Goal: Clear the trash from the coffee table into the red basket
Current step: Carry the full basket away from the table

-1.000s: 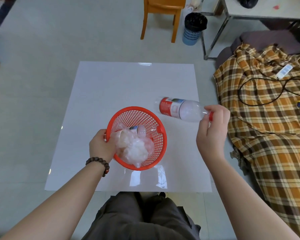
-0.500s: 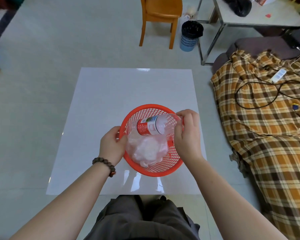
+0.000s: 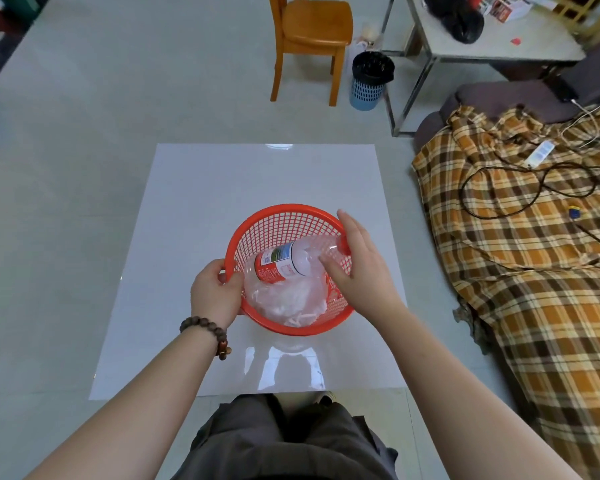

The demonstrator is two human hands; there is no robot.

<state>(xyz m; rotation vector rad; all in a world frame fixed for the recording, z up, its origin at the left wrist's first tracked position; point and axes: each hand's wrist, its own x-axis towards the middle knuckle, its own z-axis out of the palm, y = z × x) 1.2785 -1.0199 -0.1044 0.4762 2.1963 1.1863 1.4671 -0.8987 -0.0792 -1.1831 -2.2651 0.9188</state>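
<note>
The red mesh basket (image 3: 284, 210) stands on the white coffee table (image 3: 257, 178), near its front middle. A clear plastic bottle (image 3: 281, 261) with a red label and red cap lies slanted inside it, on top of crumpled clear plastic (image 3: 288, 301). My left hand (image 3: 215, 292) grips the basket's left rim. My right hand (image 3: 361, 268) hovers over the right rim with its fingers stretched out and apart. The thumb rests by the bottle's neck and the cap sits beside the palm.
A plaid-covered sofa (image 3: 534, 265) with cables and a remote runs along the table's right side. Beyond the table stand a wooden chair (image 3: 312, 32), a blue bin with a black liner (image 3: 371, 84) and a metal-legged side table (image 3: 492, 43). My knees are at the front edge.
My right hand carried the bottle from the table's right side into the basket and spread its fingers off it. The left hand kept its hold on the rim.
</note>
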